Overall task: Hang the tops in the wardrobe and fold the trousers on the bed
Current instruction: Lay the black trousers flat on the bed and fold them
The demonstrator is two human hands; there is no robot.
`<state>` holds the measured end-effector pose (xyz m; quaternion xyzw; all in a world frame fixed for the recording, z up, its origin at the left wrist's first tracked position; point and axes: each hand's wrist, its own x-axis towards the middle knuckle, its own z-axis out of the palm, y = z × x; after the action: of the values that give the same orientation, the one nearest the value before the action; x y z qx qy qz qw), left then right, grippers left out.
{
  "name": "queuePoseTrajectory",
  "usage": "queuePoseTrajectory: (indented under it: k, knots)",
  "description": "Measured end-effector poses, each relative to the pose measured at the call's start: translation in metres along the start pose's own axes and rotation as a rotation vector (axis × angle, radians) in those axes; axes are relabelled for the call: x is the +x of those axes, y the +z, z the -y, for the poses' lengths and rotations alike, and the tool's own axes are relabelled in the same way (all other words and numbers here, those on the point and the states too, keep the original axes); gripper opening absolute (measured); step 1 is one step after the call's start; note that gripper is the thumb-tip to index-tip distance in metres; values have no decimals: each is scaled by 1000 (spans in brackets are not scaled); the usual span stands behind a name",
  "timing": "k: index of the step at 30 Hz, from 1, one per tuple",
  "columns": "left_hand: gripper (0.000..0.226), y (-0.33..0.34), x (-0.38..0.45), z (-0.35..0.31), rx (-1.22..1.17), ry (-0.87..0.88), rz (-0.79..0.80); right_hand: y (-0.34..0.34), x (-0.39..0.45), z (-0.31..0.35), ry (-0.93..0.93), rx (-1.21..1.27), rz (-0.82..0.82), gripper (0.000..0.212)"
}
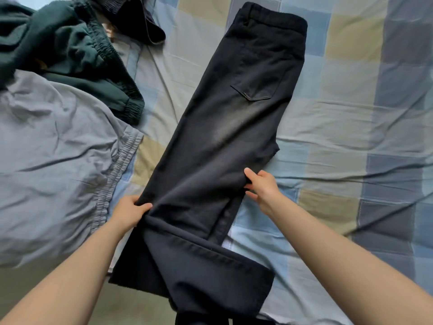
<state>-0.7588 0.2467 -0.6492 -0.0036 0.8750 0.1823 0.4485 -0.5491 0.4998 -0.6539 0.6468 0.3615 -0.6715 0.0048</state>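
1. While the long black cotton trousers (229, 127) lie flat on the bed with its patchwork sheet of blue, grey and olive squares (339, 95), both hands pinch them at about knee height: the left hand (130, 213) is closed on the left edge of the cloth, thumb on top, and the right hand (262, 184) is closed on the right edge.

2. Their long axis runs away from the person, slanting to the right: the elastic waistband sits at the far end, with the back pocket face up, and the hems are nearest the body, partly hanging off the near edge of the bed.

3. Each hand holds its own side, so neither is clearly nearer; the waistband lies well beyond both, straight up the slanted axis.

4. My judgement is that the fold in hand turns on that axis: the lower legs would have to travel forward toward the waistband, with both edges kept level so the cloth does not skew.

5. Off to the left lie a crumpled dark green garment with elastic cuffs (77, 57) and a pale grey garment with a gathered waistband (58, 160), both apart from the trousers.

6. No brand, label or writing can be read.
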Motion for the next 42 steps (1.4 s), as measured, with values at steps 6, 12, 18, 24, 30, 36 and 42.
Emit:
queuePoseTrajectory:
  k: [6, 12, 18, 24, 30, 36, 42]
  knots:
    - [20, 3, -16, 32, -17, -58, -182, -17, -5, -18, -45, -105, -140, 20]
    - [10, 21, -43, 42, -177, -198, -88, -26, -67, -94, -13, -689, 315, 40]
    - [14, 22, -56, 55, -304, -162, 69, 3, -136, -173, -263, -1109, 260, 8]
    - [12, -3, -47, 68, -332, -128, 202, 73, -223, -232, -553, -1047, 457, 27]
    - [14, -12, -51, 124, -218, -45, 326, 121, -216, -241, -352, -780, 270, 31]
    - [19, -18, -41, 154, -212, 66, 352, 100, -147, -199, 47, -192, -185, 52]
    - [52, -34, -58, 151, -54, 217, 507, 116, -147, -208, 129, -41, 124, 21]
